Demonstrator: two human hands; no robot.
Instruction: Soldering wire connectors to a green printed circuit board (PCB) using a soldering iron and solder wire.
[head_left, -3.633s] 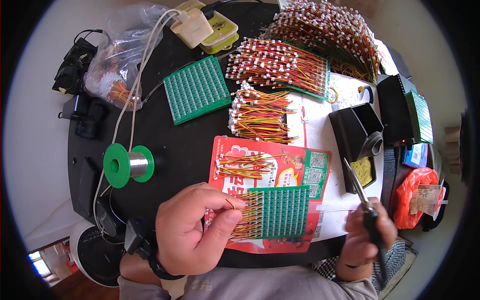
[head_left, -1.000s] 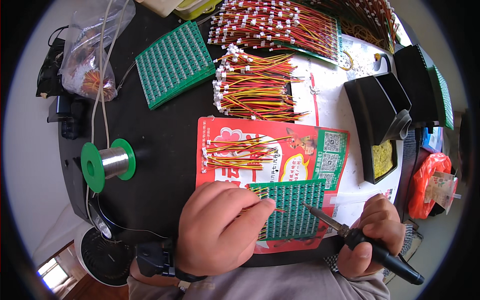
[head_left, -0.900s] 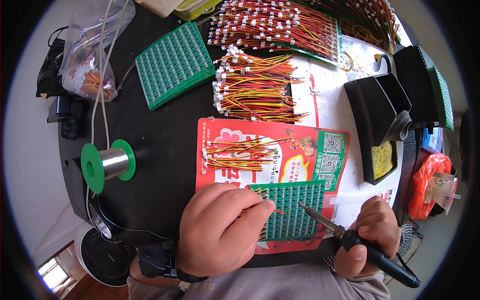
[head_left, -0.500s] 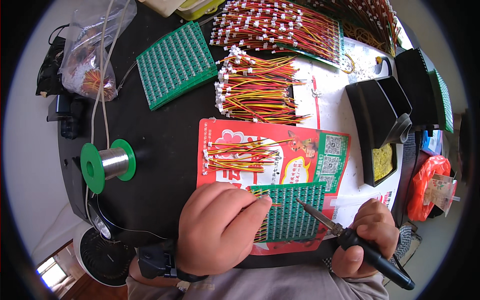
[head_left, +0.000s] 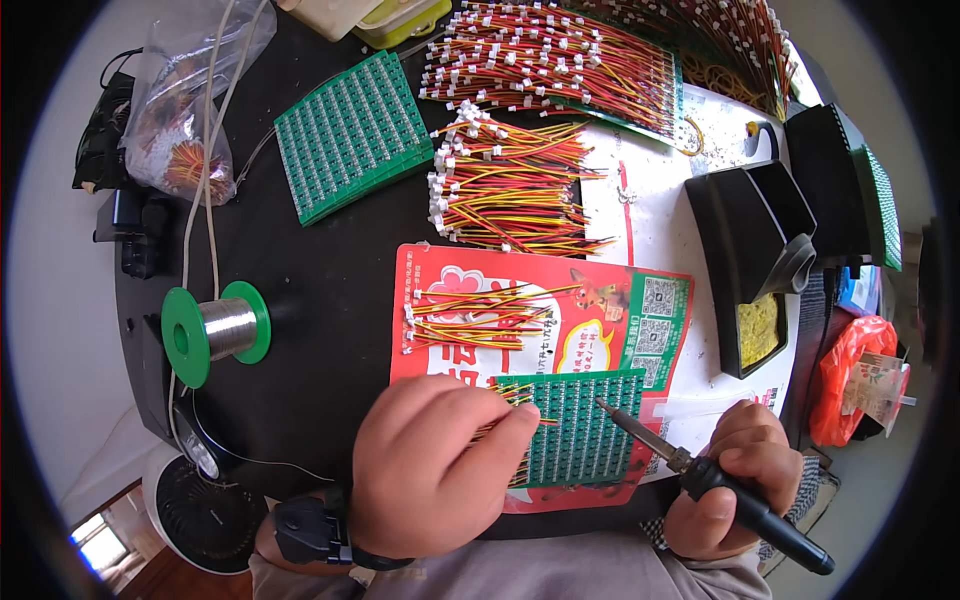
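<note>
The left hand [head_left: 430, 465] is curled over the near edge of a green circuit board [head_left: 580, 430], its fingers pinched together on thin red-and-yellow wires [head_left: 500, 425] lying against the board. The right hand [head_left: 735, 490] is clamped around a soldering iron [head_left: 700, 470] — its tip rests over the board's right part. The board lies on a red printed sheet [head_left: 520, 300] on the black desk [head_left: 330, 280], with a small bundle of wire leads [head_left: 475, 315] just beyond it. A green solder spool [head_left: 215, 330] stands well to the left.
</note>
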